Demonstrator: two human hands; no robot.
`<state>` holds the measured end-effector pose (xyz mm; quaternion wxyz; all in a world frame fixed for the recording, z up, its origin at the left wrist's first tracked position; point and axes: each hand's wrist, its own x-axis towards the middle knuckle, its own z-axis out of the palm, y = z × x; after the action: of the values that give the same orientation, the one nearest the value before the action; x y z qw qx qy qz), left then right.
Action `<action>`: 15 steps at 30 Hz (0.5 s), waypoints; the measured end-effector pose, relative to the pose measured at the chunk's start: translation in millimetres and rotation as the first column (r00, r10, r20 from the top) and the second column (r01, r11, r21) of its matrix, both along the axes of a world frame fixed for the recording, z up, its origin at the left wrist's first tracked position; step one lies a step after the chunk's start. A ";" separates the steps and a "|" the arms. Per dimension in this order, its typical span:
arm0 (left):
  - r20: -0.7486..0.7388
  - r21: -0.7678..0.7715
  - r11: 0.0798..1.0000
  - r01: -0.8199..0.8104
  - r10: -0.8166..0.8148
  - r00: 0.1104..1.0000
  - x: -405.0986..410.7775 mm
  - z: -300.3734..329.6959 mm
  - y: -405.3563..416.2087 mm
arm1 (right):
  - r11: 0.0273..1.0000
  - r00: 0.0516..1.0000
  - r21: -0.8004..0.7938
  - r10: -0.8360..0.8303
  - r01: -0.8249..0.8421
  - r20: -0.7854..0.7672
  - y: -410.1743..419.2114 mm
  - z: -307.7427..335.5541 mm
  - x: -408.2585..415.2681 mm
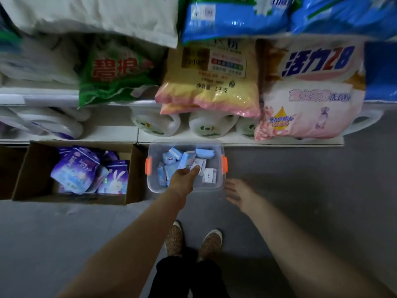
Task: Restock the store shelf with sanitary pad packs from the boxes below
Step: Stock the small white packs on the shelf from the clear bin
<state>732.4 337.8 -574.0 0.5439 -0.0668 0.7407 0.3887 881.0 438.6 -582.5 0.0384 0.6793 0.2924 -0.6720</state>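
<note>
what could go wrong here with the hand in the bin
The left hand reaches into the clear bin of loosely piled small packs; grabbing one may drag others over the rim. The right hand hangs beside the bin, not steadying it, so it could slide on the floor.

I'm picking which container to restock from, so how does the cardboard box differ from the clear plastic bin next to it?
The cardboard box is brown, opaque and wider; the plastic bin is see-through with orange latches. The box holds large purple packs; the bin holds small blue and white packs. The left hand reaches into the bin, not the box. Both sit open on the floor.
</note>
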 end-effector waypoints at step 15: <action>0.068 -0.027 1.000 0.004 -0.003 0.998 6.3 -214.6 30.6 | 0.998 0.998 -0.004 -0.058 0.058 0.009 16.5 -204.8 -14.1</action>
<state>738.6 368.4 -788.6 0.5686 -0.0860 0.7270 0.3752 866.9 455.2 -787.3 0.0216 0.6905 0.2709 -0.6703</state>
